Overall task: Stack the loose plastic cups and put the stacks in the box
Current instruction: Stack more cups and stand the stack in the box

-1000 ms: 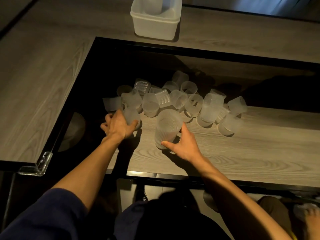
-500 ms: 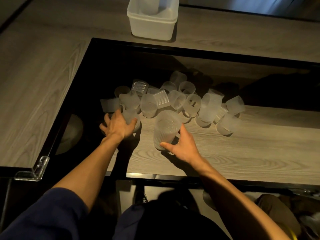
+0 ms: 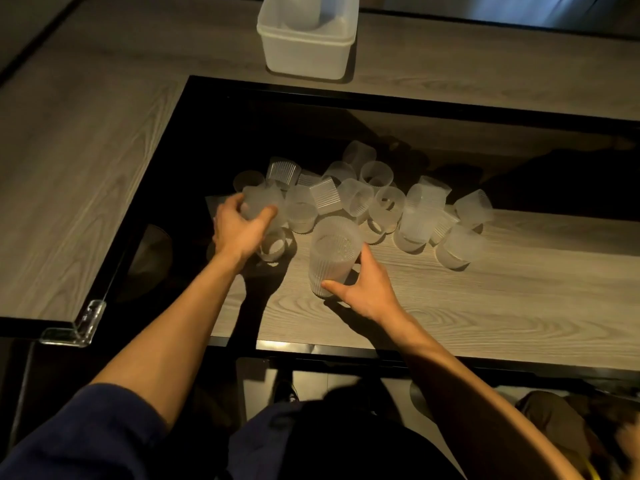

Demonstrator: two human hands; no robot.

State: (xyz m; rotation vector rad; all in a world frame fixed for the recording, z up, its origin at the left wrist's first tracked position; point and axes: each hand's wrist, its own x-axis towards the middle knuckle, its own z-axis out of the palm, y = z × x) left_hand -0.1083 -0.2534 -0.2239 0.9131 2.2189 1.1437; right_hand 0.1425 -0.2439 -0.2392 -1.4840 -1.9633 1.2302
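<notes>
Stack (image 3: 334,258): upright, long axis vertical, near centre, held low by right hand (image 3: 367,289). Loose cup (image 3: 258,204): gripped in left hand (image 3: 239,230), just left of and beyond stack mouth. Box (image 3: 306,46): far side, well apart.

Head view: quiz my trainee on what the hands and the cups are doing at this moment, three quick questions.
1. True or false: the right hand holds the upright stack of cups near its base.
2. The left hand grips: A) a loose cup; B) the stack; C) nothing.
3. Fill in: seen from the person, the white box stands ___ the loose cups.
Key: 1 true; 2 A; 3 beyond.
</notes>
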